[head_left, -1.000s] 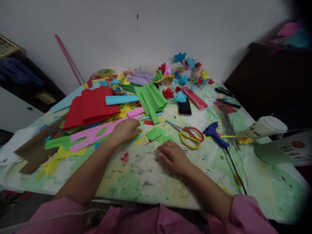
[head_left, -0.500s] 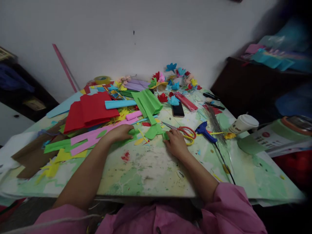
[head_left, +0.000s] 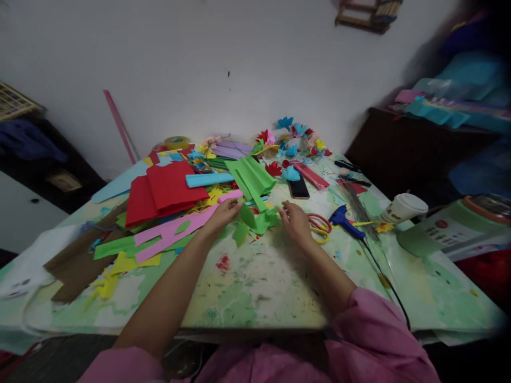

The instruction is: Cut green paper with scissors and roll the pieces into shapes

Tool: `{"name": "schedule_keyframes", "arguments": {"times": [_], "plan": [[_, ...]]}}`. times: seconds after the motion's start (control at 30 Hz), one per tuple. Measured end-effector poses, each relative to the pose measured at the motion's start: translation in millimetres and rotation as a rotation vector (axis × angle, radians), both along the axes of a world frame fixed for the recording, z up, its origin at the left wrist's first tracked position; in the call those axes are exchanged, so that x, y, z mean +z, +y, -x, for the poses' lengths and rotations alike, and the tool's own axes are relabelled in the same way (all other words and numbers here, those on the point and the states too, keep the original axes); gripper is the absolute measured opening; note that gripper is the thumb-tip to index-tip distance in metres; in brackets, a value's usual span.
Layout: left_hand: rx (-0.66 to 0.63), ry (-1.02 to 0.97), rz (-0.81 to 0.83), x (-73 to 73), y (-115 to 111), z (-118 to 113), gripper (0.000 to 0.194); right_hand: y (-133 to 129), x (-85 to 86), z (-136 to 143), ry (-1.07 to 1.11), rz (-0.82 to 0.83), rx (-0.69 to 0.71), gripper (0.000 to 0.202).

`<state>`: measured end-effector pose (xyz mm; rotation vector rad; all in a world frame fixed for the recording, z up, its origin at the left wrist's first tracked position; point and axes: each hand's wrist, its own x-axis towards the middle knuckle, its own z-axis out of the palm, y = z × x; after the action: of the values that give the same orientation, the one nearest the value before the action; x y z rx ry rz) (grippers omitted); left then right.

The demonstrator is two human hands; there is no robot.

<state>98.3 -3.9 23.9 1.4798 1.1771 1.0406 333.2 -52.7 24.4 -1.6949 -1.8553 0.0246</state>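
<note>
My left hand [head_left: 225,211] is over the pink paper's right end, its fingers slightly apart beside the cut green paper pieces [head_left: 264,221]. Nothing shows between those fingers. On the other side of the pieces, my right hand [head_left: 294,219] is open and holds nothing. Red-and-yellow-handled scissors [head_left: 320,230] lie just right of it, their blades hidden behind the hand. Behind the green pieces is a folded green crepe paper sheet [head_left: 255,178]. Pink paper with cut-out slots [head_left: 159,244] lies under and left of my left wrist.
Red paper sheets [head_left: 171,189] and brown paper [head_left: 75,260] lie at left. A phone [head_left: 298,188] and paper flowers [head_left: 285,123] are at the back. To the right are a blue glue gun [head_left: 346,222] with a cord, a paper cup [head_left: 405,207] and a large green flask [head_left: 431,231].
Both hands have come away from the green pieces they were touching. Those pieces now lie closer together between the hands. The whole view has shifted slightly.
</note>
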Motion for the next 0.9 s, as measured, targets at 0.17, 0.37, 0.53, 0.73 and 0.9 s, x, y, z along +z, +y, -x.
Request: {"name": "schedule_keyframes", "arguments": {"times": [0.17, 0.37, 0.53, 0.73, 0.9], "plan": [[0.140, 0.179, -0.070, -9.7, 16, 19, 0.054, -3, -12.2, 23, -0.085, 0.145, -0.028, 0.054], [-0.022, 0.442, -0.182, -10.2, 12, 23, 0.035, -6, -24.6, 30, -0.065, 0.149, 0.044, 0.046], [-0.136, 0.601, -0.231, -8.9, 3, 14, 0.030, 17, -11.1, 6, -0.017, 0.108, -0.015, 0.032], [-0.206, 0.685, -0.312, -6.8, 3, 15, 0.019, 20, 5.1, -2, -0.081, -0.074, -0.025, 0.042], [-0.149, 0.695, -0.409, 0.2, -2, 11, 0.020, -13, -0.6, 17, -0.150, 0.068, 0.279, 0.028]]}}
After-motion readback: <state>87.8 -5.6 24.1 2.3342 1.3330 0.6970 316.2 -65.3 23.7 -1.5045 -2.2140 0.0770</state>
